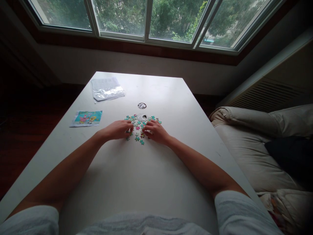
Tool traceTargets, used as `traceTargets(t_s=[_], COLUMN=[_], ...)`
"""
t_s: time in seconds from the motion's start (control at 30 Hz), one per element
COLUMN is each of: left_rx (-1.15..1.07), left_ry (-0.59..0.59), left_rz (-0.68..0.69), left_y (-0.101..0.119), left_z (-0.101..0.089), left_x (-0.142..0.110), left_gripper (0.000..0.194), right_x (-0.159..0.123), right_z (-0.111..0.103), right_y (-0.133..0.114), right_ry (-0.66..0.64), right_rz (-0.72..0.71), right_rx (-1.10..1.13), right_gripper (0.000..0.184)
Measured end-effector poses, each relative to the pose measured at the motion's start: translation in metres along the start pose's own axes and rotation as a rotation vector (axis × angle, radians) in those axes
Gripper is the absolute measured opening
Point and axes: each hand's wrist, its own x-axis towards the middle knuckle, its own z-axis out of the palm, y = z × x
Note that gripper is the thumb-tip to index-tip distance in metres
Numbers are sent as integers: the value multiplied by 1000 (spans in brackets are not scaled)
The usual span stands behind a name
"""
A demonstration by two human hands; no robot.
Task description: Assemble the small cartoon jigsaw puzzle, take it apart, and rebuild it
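Note:
Many small jigsaw puzzle pieces (137,128), mostly teal with some pink and yellow, lie loosely spread on the white table (137,176). At the left side of the spread, my left hand (119,129) has its fingers curled down around a puzzle piece, partly hidden by the fingers. My right hand (157,132) is at the right side, thumb and fingers closed at a puzzle piece (142,133). Several pieces (139,139) lie between the hands, on the near side. Just beyond the hands, a round clear disc with a dark swirl (142,117) sits among the pieces.
Another round dark-and-white disc (141,105) lies farther back. To the left is a colourful cartoon picture sheet (87,118). Papers in a clear plastic sleeve (107,88) rest at the far left. A beige sofa (244,147) stands along the right, and a window (146,19) is behind the table.

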Motion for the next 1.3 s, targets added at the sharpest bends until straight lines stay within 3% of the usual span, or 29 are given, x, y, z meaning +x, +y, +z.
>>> traceTargets(t_s=[0.57,0.97,1.3], left_rx=[12,-169,-439], left_ry=[9,-32,257], left_rz=[9,24,-84], left_y=[1,9,9], left_z=[7,0,29], left_x=[3,4,20], left_gripper=[12,8,12], right_x=[0,-2,3], right_z=[1,4,8], right_y=[-2,-2,-2], right_ry=[-4,-10,217], right_rz=[11,-6,136], right_rx=[-16,-73,143], right_gripper=[18,21,14])
